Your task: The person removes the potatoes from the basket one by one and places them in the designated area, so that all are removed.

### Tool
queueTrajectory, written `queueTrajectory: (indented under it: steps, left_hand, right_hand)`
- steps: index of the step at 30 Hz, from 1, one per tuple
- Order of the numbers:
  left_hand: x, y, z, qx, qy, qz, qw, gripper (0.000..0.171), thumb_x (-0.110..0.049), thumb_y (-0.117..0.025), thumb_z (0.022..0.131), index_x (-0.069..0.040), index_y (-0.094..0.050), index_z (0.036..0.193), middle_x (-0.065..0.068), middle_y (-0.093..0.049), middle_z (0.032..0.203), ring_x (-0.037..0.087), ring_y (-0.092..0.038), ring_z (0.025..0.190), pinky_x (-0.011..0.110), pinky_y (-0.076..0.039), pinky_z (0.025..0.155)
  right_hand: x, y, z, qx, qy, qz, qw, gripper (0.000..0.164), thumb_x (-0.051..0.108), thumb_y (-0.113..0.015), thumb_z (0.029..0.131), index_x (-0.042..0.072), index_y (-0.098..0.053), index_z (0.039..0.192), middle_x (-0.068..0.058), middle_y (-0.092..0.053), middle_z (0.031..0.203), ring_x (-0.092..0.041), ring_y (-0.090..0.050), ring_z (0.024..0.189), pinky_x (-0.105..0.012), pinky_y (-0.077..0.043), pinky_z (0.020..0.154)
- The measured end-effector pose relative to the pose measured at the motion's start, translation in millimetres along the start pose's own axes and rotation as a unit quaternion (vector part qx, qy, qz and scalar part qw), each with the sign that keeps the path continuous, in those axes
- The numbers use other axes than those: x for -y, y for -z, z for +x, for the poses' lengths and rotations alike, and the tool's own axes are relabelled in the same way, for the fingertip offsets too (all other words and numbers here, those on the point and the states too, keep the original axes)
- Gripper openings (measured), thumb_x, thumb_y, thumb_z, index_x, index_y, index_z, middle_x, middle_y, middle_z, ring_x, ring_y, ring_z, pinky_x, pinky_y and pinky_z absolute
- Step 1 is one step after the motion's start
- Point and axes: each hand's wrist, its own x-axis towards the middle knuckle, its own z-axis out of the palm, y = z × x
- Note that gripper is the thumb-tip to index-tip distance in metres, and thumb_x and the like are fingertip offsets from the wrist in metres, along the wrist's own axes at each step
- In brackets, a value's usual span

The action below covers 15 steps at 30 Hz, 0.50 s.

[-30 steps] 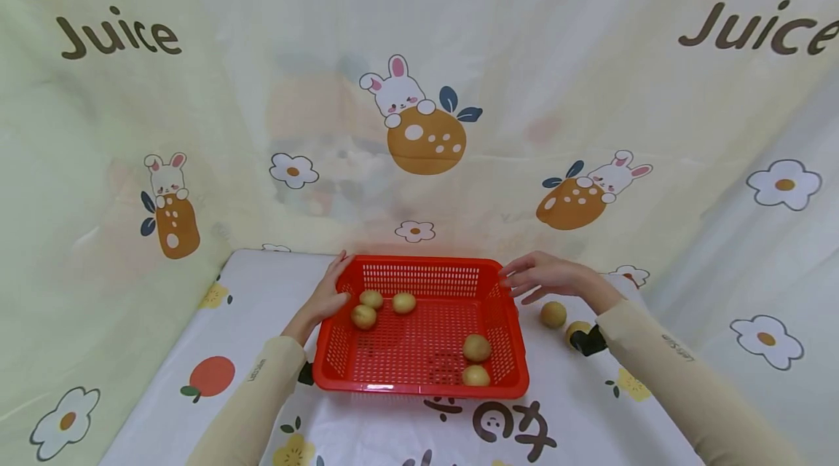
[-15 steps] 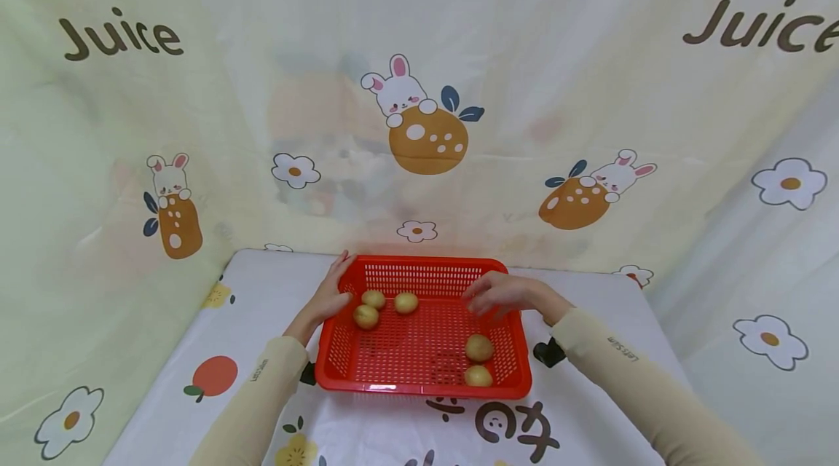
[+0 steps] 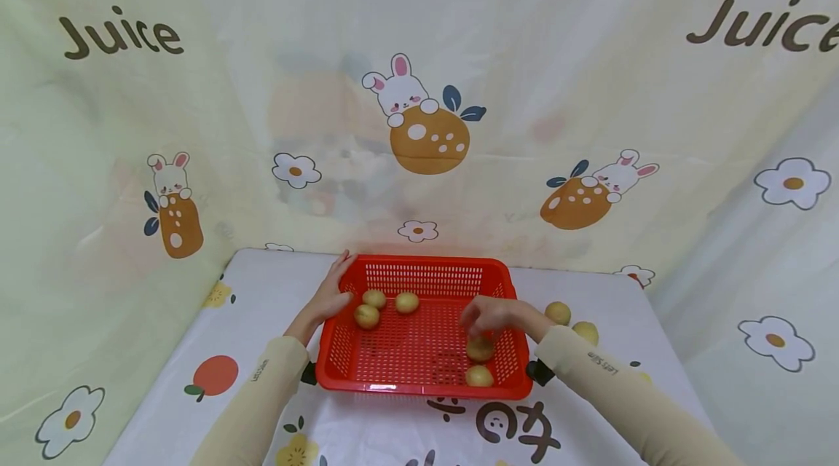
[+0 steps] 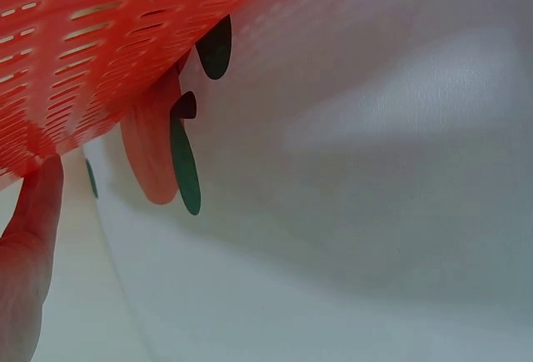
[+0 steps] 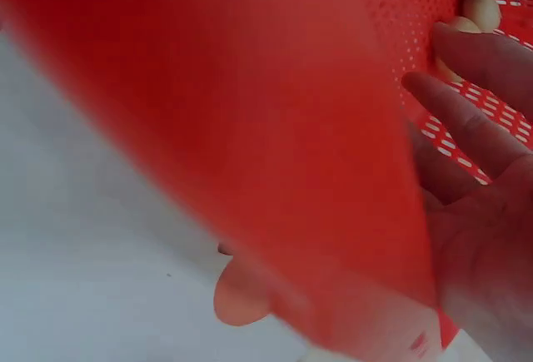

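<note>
A red plastic basket (image 3: 419, 335) with slotted walls holds several potatoes. My left hand (image 3: 321, 302) rests on its left side, fingers extended along the rim towards the back corner. In the left wrist view a straight finger (image 4: 40, 204) touches the outer wall. My right hand (image 3: 488, 314) is inside the basket at the right, fingers pointing down, just over a potato (image 3: 481, 349). In front of that one lies another potato (image 3: 479, 377). The right wrist view shows loosely spread fingers (image 5: 470, 125) with nothing held. Three potatoes (image 3: 367, 317) sit together at the back left.
Two more potatoes (image 3: 558, 312) lie on the patterned white tablecloth (image 3: 623, 349), right of the basket, beside my right forearm. A printed curtain (image 3: 498, 218) hangs behind and at both sides of the table.
My right hand has moved left from outside the basket's right rim to inside it, then lower and nearer the front potatoes. My left hand stays on the left side.
</note>
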Motion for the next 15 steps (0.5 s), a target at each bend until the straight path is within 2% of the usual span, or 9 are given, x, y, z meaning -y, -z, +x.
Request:
queueTrajectory:
  steps: [8, 15]
  left_hand:
    - [1.2, -0.7, -0.3, -0.004, -0.003, -0.003, 1.0, 0.082, 0.011, -0.051, 0.076, -0.002, -0.029, 0.154, 0.019, -0.009, 0.163, 0.041, -0.011, 0.147, 0.062, -0.021, 0.112]
    - [4.0, -0.4, 1.5, -0.003, -0.008, 0.001, 1.0, 0.082, 0.011, -0.05, 0.075, -0.001, -0.029, 0.154, 0.021, -0.008, 0.163, 0.042, -0.011, 0.147, 0.062, -0.021, 0.112]
  right_hand:
    - [1.6, -3.9, 1.6, -0.005, -0.014, -0.006, 1.0, 0.037, -0.004, -0.066, 0.083, 0.002, -0.067, 0.12, -0.01, -0.063, 0.106, -0.025, -0.057, 0.09, -0.045, -0.054, 0.082]
    - [3.4, -5.2, 1.4, -0.01, -0.03, -0.009, 0.999, 0.04, -0.004, -0.069, 0.081, 0.003, -0.067, 0.12, -0.013, -0.064, 0.113, -0.025, -0.058, 0.09, -0.044, -0.056, 0.082]
